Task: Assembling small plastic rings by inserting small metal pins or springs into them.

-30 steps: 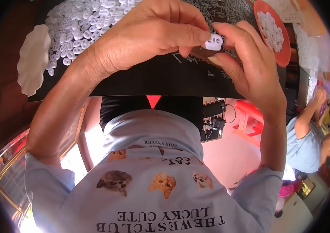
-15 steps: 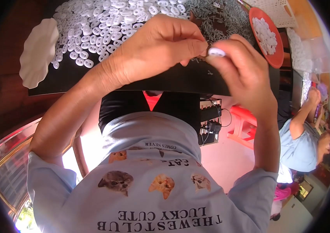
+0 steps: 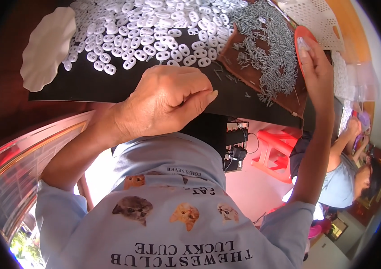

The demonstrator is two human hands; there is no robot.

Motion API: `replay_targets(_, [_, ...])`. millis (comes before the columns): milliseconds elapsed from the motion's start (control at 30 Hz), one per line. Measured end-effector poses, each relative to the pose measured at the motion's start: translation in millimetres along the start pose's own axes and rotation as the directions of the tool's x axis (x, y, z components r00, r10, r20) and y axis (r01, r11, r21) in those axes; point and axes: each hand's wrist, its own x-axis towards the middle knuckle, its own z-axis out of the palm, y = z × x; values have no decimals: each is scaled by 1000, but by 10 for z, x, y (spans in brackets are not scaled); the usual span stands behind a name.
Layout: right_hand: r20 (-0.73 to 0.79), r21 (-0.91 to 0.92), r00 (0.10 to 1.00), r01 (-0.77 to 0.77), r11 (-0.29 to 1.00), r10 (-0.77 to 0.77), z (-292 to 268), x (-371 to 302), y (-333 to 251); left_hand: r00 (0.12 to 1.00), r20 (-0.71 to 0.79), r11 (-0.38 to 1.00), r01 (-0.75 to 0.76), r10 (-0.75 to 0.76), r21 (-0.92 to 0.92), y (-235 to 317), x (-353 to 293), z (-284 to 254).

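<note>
My left hand (image 3: pixel 168 101) is closed in a loose fist in front of the table edge, thumb against the curled forefinger; whatever may be inside is hidden. At the right, my right hand (image 3: pixel 317 67) is over the orange-red dish (image 3: pixel 306 32), its fingers stretched out toward the rim. A pale glint shows at those fingertips, too small to name. Many white oval plastic pieces with two holes (image 3: pixel 145 32) lie spread beyond my left hand. Between the hands, a heap of small grey screws (image 3: pixel 266 49) rests on a brown cloth (image 3: pixel 239 67).
A white wavy-edged dish (image 3: pixel 49 49) stands at the table's left. A perforated white tray (image 3: pixel 318 20) is at the far right. Below the black table (image 3: pixel 87 87) are a red plastic stool (image 3: pixel 273 154) and a black adapter with cables (image 3: pixel 237 153). Another person (image 3: pixel 340 179) sits at the right.
My hands have come apart. The right one has moved right to the orange-red dish from where it held a white oval piece; the left has dropped nearer my body and closed.
</note>
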Motion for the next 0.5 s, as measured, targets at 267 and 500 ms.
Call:
replay_targets(267, [158, 141, 888, 412, 900, -432, 601, 75, -1156, 1000, -26, 999, 14, -15, -35, -111, -40, 45])
replay_targets(500, [238, 33, 873, 430, 902, -425, 874, 323, -1316, 995, -78, 994, 52, -59, -92, -140, -71, 39])
